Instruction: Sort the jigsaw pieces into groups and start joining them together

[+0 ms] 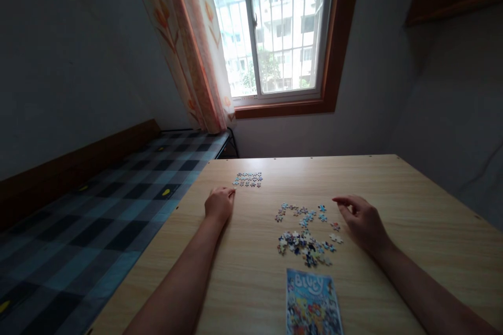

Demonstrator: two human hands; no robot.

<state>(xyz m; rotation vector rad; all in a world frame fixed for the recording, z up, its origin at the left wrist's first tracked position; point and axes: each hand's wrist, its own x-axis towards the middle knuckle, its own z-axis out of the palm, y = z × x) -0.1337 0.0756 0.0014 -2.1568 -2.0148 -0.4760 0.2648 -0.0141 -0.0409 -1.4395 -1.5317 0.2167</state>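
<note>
My left hand (219, 204) rests on the table's left side, fingers drawn together. Its fingertips are just below several neat rows of small jigsaw puzzle pieces (248, 179); anything between them is too small to make out. To the right, my right hand (363, 221) is held loosely curled, thumb and index finger apart with nothing visible between them. Nearest to it are a few loose puzzle pieces (322, 217). A heap of mixed pieces (301, 243) lies in the middle, and a loose arc of pieces (293, 209) is spread just beyond it.
A blue picture sheet marked "Bluey" (313, 303) lies near me on the wooden table (251, 251). A bed with a checked cover (129, 193) runs along the left. Beyond the table's far edge are a curtain (188, 42) and a window (283, 31).
</note>
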